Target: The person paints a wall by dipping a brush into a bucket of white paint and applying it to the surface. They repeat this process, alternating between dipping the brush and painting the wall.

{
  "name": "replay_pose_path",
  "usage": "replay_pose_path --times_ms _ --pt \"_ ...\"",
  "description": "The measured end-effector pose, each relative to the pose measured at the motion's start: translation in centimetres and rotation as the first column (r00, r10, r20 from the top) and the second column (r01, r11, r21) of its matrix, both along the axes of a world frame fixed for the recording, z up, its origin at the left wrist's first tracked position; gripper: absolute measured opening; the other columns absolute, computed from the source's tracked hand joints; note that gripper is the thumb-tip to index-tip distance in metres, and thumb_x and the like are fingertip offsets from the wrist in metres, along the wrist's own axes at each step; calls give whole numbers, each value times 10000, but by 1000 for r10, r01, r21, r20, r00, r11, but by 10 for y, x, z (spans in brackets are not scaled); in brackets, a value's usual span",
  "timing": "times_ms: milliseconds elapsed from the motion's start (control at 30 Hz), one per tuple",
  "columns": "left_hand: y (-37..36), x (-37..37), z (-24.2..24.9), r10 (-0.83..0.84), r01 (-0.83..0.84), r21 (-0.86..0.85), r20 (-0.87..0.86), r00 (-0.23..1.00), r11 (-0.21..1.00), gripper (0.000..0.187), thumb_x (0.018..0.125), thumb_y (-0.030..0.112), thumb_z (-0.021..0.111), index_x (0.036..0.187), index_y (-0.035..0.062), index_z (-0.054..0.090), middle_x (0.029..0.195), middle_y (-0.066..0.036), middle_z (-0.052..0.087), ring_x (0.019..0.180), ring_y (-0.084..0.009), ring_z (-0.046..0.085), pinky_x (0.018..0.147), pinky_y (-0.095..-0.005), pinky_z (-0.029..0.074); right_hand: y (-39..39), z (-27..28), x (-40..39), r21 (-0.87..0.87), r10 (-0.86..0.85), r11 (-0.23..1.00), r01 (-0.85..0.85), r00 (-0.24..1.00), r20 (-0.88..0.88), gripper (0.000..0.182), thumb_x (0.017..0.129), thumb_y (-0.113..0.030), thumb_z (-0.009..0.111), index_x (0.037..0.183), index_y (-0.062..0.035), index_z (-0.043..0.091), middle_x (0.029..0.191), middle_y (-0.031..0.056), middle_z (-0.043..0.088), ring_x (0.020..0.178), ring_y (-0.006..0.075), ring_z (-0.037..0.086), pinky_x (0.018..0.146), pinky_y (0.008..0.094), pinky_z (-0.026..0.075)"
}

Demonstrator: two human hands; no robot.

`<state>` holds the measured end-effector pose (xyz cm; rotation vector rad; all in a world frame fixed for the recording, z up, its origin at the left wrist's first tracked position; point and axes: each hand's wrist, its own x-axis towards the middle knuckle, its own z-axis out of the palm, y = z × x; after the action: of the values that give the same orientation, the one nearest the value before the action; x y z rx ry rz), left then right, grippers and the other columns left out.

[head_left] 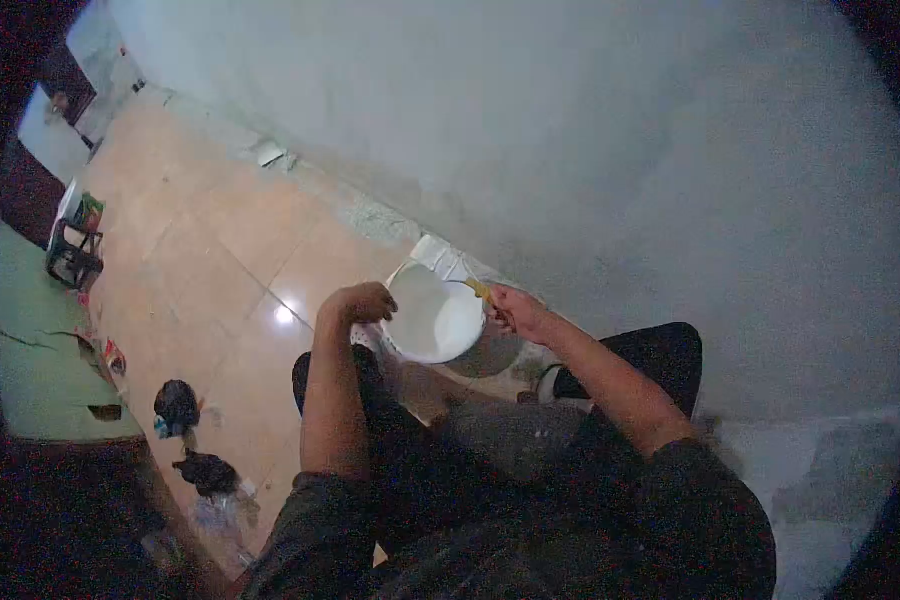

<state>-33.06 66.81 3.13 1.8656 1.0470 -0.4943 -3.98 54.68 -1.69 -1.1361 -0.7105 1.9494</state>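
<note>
A white bucket (pixel 437 325) stands on the floor between my knees, close to the wall, with white material inside it. My left hand (pixel 368 302) is at its left rim, with bent fingers curled over the edge. On the other side, my right hand (pixel 515 312) grips a yellow-handled tool (pixel 479 289) at the bucket's right rim. The tool's dark, thin end points over the bucket's opening; its exact kind is too blurred to make out.
A grey plastered wall (pixel 610 150) rises ahead and to the right. White residue (pixel 380 215) lies along its foot on the tiled floor (pixel 210 240). Black bags (pixel 177 408) lie at the left, and a small dark stool or rack (pixel 74 254) stands farther back.
</note>
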Motion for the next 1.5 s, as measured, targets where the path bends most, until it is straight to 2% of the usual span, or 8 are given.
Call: replay_pose_path --times_ms 267,433,567,633,767,833,1200,1500 --pt "-108 102 33 659 -259 -675 442 608 691 565 918 536 332 1222 72 436 1161 -116 521 1059 -292 520 803 -510 413 -32 37 -14 116 60 992 -55 998 -37 249 939 -362 418 967 -116 451 675 -20 456 495 99 437 390 238 349" --pt "-115 130 -16 687 -416 -550 628 366 724 536 923 509 360 1202 57 433 1039 -83 541 874 -199 553 667 -345 501 -30 71 -12 166 83 978 -127 966 246 393 947 -418 363 1163 -98 438 721 5 545 492 121 495 383 248 391" --pt "-118 143 -9 764 -498 -600 598 241 626 418 978 339 311 1053 -27 498 886 -119 592 845 -194 580 721 -313 474 -18 93 0 12 333 901 -433 712 618 529 916 -497 386 1224 -70 431 843 81 612 595 157 585 447 255 466" --pt "-123 145 -4 764 -595 -518 579 285 614 386 982 290 311 990 -51 492 793 -111 588 706 -205 615 610 -299 495 -36 147 24 -225 533 695 -683 279 799 596 875 -555 424 1193 -53 462 829 96 620 568 166 590 458 274 480" --pt "-125 179 -44 661 -635 -318 622 421 704 242 964 190 359 993 -23 471 695 -80 524 636 -204 600 528 -294 485 -41 117 147 -238 353 913 -332 345 870 610 818 -589 495 861 9 605 623 103 603 450 203 567 487 362 508" --pt "-134 187 -44 616 -574 -330 665 423 750 209 940 189 428 997 -7 472 719 -76 544 616 -181 584 533 -298 478 -63 160 169 -381 389 919 -102 70 919 625 849 -569 466 900 40 599 578 138 599 487 192 606 475 332 497" --pt "-134 261 -132 576 -343 -487 487 657 803 311 939 356 428 890 62 519 661 -2 480 539 -94 436 516 -250 385 -81 140 234 -416 479 878 -237 397 783 664 861 -599 388 994 14 604 623 124 638 589 207 654 527 358 483" --pt "-132 336 -179 641 -428 -480 624 447 766 405 940 435 381 780 77 483 603 34 406 506 -75 361 463 -251 318 -77 130 243 -360 477 877 -319 488 730 570 883 -567 388 1033 -49 575 533 43 591 543 123 597 488 303 403"
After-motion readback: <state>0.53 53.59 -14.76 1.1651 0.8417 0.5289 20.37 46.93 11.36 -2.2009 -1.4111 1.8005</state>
